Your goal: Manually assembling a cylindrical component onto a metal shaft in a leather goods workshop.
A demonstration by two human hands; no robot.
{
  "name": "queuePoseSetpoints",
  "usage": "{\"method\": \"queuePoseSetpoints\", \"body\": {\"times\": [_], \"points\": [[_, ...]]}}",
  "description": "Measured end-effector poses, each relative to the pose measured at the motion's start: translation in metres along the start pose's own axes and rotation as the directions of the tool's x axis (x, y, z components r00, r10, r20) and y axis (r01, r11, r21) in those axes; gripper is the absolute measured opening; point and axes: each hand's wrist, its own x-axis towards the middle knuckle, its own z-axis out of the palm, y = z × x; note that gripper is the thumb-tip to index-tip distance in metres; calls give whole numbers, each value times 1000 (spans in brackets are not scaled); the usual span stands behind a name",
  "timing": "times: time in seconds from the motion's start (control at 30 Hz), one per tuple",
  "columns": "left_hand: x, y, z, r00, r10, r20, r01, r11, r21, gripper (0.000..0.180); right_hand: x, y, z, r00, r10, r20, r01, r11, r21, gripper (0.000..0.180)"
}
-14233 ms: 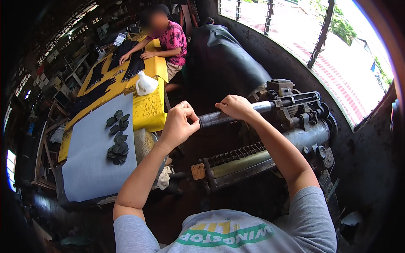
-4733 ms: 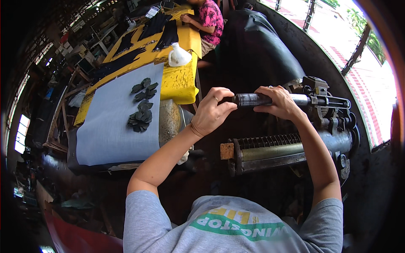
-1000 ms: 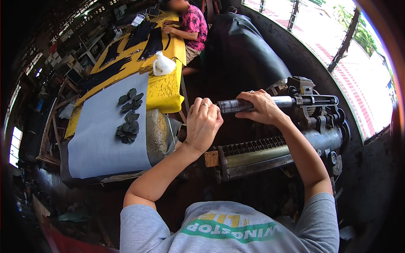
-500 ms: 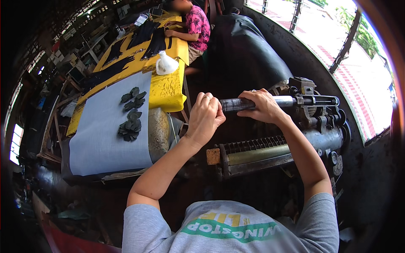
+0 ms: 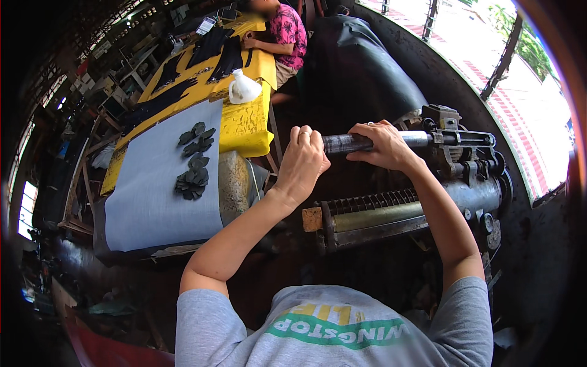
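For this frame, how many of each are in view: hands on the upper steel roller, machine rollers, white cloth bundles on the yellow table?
Hands on the upper steel roller: 2, left hand and right hand
Machine rollers: 2, upper steel roller and lower brass-coloured roller
White cloth bundle: 1
Total: 5

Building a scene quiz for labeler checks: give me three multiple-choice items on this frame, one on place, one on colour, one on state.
1. Where do the dark cut pieces lie?
A. on the grey sheet
B. on the machine
C. on the floor

2. What colour is the cloth under the white bag?
A. red
B. yellow
C. green

3. What is the right hand doing?
A. hanging free
B. gripping the metal roller bar
C. resting on the table

Answers: 1 A, the pieces sit on the grey sheet. 2 B, the bag stands on yellow. 3 B, its fingers wrap the bar, with the left hand at the bar's end.
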Motion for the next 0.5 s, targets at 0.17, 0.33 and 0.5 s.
{"method": "queuePoseSetpoints", "body": {"times": [0.17,0.33,0.5], "points": [[3,-7,-2,997,58,42,-57,998,-21,22,-1,2,0,1000,-6,-2,6,1000,-23,46],[3,-12,-5,988,50,145,-26,986,-164,22,1,-2,-6,995,45,92,-44,999,-11,48],[-3,-19,-5,993,9,114,33,933,-358,18,1,-2,-7,994,52,101,-53,999,7,48]]}}
